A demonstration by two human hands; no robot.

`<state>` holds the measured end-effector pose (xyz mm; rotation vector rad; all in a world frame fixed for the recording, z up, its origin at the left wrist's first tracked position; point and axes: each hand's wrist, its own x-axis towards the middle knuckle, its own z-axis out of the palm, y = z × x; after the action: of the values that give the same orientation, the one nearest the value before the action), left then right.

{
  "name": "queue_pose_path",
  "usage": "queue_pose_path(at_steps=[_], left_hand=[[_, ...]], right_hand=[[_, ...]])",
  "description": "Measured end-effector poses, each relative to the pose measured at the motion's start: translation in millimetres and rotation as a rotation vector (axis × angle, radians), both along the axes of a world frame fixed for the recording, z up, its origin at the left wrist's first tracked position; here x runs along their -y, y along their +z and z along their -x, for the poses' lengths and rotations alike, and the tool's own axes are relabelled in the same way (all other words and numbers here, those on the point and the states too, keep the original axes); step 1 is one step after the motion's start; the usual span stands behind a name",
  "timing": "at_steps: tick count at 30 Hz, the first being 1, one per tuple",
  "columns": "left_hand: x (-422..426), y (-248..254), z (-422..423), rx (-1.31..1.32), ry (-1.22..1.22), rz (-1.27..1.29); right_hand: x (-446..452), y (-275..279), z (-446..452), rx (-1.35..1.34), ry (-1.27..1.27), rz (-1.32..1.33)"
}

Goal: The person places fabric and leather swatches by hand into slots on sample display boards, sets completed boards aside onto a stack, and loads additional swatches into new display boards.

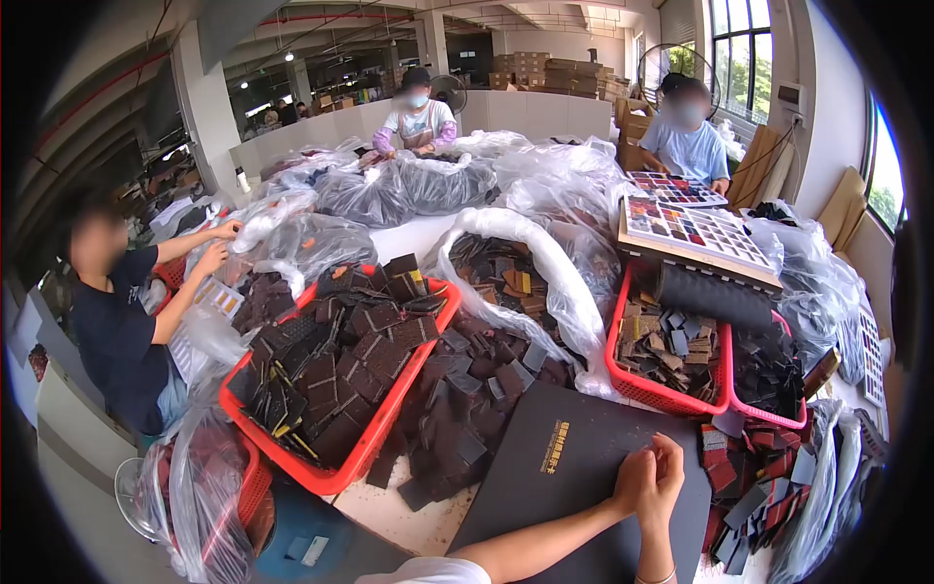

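My left hand (634, 481) and my right hand (665, 471) meet above a large black folder (593, 438) with gold lettering on its cover. The fingers of both are curled in, and the two hands touch each other. Whatever might lie between them is hidden. Just left of the folder spreads a loose heap of dark sample pieces (455, 409). Beyond that heap, a red basket (341, 479) is filled with dark brown and black pieces.
A second red basket (671, 391) holds brown and grey chips; a pink basket (773, 417) adjoins it. Red and grey swatches (754, 487) lie at right. An open plastic bag (579, 311) and sample boards (696, 234) stand behind. Co-workers sit left and across the table.
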<state>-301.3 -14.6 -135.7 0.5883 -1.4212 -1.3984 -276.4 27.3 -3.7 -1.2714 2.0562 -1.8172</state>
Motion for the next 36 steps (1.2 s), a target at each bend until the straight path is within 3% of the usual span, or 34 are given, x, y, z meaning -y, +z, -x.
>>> queue_pose_path(at_steps=[2, 5, 9, 10, 13, 17, 21, 36], left_hand=[[-6, 4, -13, -0.019, -0.055, -0.013], [7, 31, -42, 0.172, -0.143, 0.103], [13, 68, -48, 0.347, -0.195, 0.138], [9, 75, -52, 0.25, -0.148, 0.139], [3, 80, -55, 0.212, -0.041, 0.055], [-3, 75, -56, 0.128, 0.039, 0.116], [2, 62, -51, 0.068, -0.021, 0.105], [-13, 86, -62, 0.171, -0.049, 0.174]], right_hand=[[-9, -7, -5, -0.029, -0.074, 0.066], [-14, -14, -2, -0.267, -0.065, 0.042], [-10, -24, 0, -0.163, -0.106, 0.152], [-8, -28, 1, -0.185, -0.149, 0.174], [-8, -38, 5, 0.188, -0.109, 0.22], [-14, -30, 15, 0.408, 0.183, 0.226], [-18, -27, 16, 0.583, 0.2, 0.31], [-17, -39, 34, 0.866, 0.284, 0.342]])
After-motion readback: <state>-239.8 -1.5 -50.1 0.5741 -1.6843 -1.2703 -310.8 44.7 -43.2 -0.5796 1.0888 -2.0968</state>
